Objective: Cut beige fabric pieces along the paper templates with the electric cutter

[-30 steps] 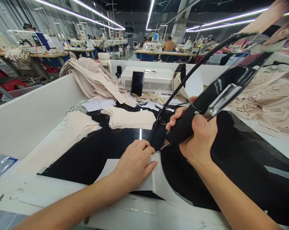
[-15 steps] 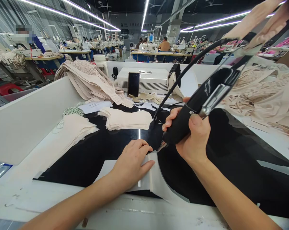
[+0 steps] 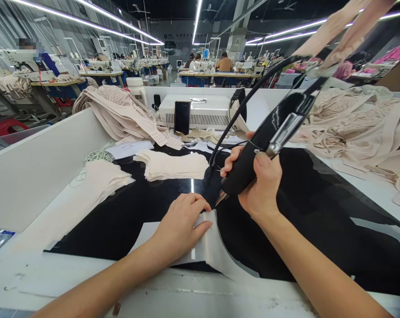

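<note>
My left hand (image 3: 184, 225) lies with its fingers stretched out over a pale beige fabric piece (image 3: 216, 251), pressing it onto the glossy black work surface (image 3: 146, 194). Beneath that hand a white sheet (image 3: 146, 233) also shows. My right hand (image 3: 261, 190) is wrapped around a black corded hand tool (image 3: 249, 161) with a metal lever and a pointed metal tip. The tip points down just beyond the fabric's upper corner, close to my left fingertips. Whether it touches the surface is hard to tell.
Beige fabric stacks lie at centre (image 3: 175, 165) and left (image 3: 97, 185). Larger piles stand back left (image 3: 116, 106) and right (image 3: 362, 128). A vented white box (image 3: 200, 108) with a phone (image 3: 182, 117) against it sits behind. A cable (image 3: 238, 112) arcs beside the tool.
My right hand and the tool have shifted slightly left, and the tip sits a little further from the fabric's edge. My left hand stays on the fabric. The whole view has shifted slightly.
</note>
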`<state>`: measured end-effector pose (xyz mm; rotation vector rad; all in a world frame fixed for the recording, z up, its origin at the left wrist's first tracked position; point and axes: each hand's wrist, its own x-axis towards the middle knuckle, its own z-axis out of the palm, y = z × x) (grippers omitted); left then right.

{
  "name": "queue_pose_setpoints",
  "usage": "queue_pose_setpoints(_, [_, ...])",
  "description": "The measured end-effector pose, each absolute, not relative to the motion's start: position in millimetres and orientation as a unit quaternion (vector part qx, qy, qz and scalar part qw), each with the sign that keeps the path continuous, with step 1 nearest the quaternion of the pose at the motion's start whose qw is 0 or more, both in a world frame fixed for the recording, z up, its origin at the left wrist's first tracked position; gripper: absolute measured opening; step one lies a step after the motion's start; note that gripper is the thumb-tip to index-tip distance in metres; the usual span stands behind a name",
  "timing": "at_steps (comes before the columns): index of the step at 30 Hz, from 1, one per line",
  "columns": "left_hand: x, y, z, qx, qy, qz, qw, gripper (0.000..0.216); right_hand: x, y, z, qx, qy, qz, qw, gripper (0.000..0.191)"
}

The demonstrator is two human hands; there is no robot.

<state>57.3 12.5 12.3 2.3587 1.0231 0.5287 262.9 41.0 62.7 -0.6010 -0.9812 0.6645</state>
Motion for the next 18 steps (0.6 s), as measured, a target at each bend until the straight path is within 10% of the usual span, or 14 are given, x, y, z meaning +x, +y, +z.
queue_pose_setpoints(18, [56,9,7,0.890,0.348,0.238,0.173,0.030,255,27,62,-0.301,-0.466,0.300,0.776,0.060])
